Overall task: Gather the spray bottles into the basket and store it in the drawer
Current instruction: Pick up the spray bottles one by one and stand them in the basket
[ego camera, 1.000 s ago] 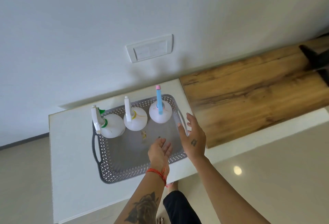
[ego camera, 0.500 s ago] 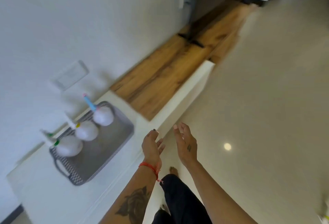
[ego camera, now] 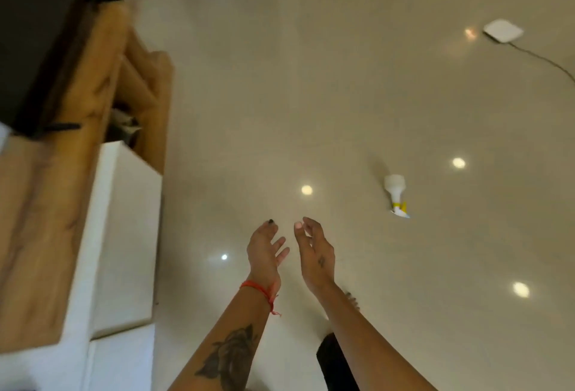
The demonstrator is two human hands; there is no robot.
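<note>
A white spray bottle (ego camera: 395, 192) with a yellow collar and white trigger lies on its side on the glossy beige floor, to the right of and beyond my hands. My left hand (ego camera: 265, 252) and my right hand (ego camera: 315, 253) hover side by side over the floor, both empty with fingers apart. The basket and the other bottles are out of view.
A long low cabinet with a wooden top (ego camera: 46, 204) and white fronts (ego camera: 124, 235) runs along the left edge. A flat white device (ego camera: 502, 31) with a dark cable lies on the floor at the far right. Dark trouser leg and toes show below my arms.
The view has swung right, away from the basket with three bottles on the cabinet, toward the open floor. My hands left the basket and stay empty; the fallen bottle has come into sight.
</note>
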